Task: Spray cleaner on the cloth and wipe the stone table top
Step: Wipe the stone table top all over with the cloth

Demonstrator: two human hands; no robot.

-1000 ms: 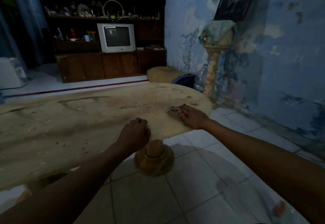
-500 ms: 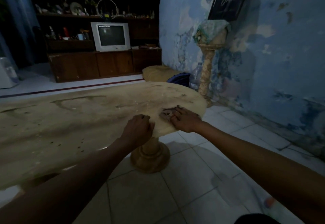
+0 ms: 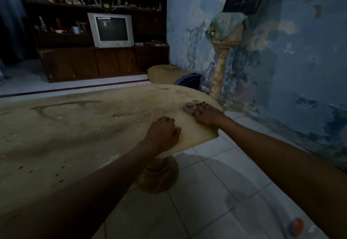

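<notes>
— Where's the cloth?

— Under my right hand (image 3: 207, 115). The cloth (image 3: 189, 107) lies flat on the bench (image 3: 78, 126), near its rounded far-right end, and my fingers are spread and pressed down on top of it; a brown crumpled edge shows past the fingertips.

— And your other hand?

— My left hand (image 3: 162, 132) is curled into a loose fist, resting on the bench close to the near edge, just beside the right one but not touching it or the cloth. It holds nothing that I can see.

— How does the stone look?

— Tan, with darker streaks and small dark specks toward my side (the room is dim, so finer detail is lost). The round pedestal (image 3: 158, 175) stands on the white floor tiles (image 3: 206, 191) below my left wrist.

— Anything behind?

— A television (image 3: 111, 29) on a dark wooden cabinet (image 3: 93, 64), and a peeling blue wall (image 3: 300, 60) to the right.
</notes>
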